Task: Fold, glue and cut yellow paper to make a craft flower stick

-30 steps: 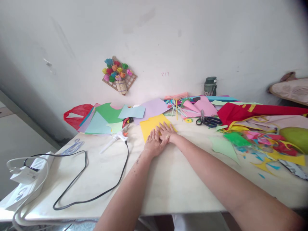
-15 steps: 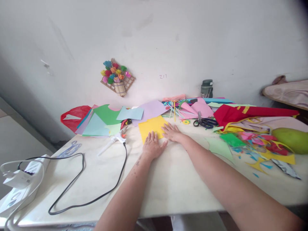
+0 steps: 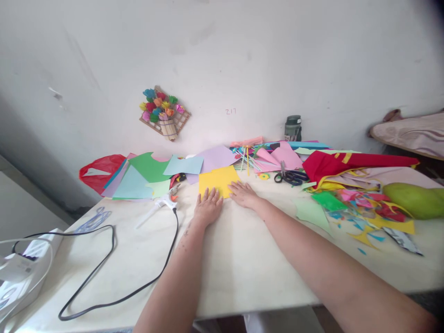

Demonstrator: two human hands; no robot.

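A yellow sheet of paper (image 3: 218,178) lies flat on the pale tabletop (image 3: 249,259) in front of me. My left hand (image 3: 208,207) rests palm down, fingers spread over the sheet's near left edge. On the near right corner lies my right hand (image 3: 243,193), also flat with its fingers stretched out. Neither hand grips anything. Just left of my left hand is a white glue gun (image 3: 167,200), its black cord (image 3: 145,284) looping over the table. To the right of the sheet are dark-handled scissors (image 3: 290,177).
Coloured paper sheets (image 3: 152,167) line the back against the wall. At right lie a red cloth (image 3: 333,164), paper scraps (image 3: 367,236) and a green fruit (image 3: 412,200). A bottle (image 3: 293,128) stands behind. A power strip (image 3: 31,263) sits at the left edge.
My left hand has shifted left along the sheet's near edge, and the right hand stays at the right corner. The yellow sheet looks turned slightly straighter. The whole view has shifted a little.
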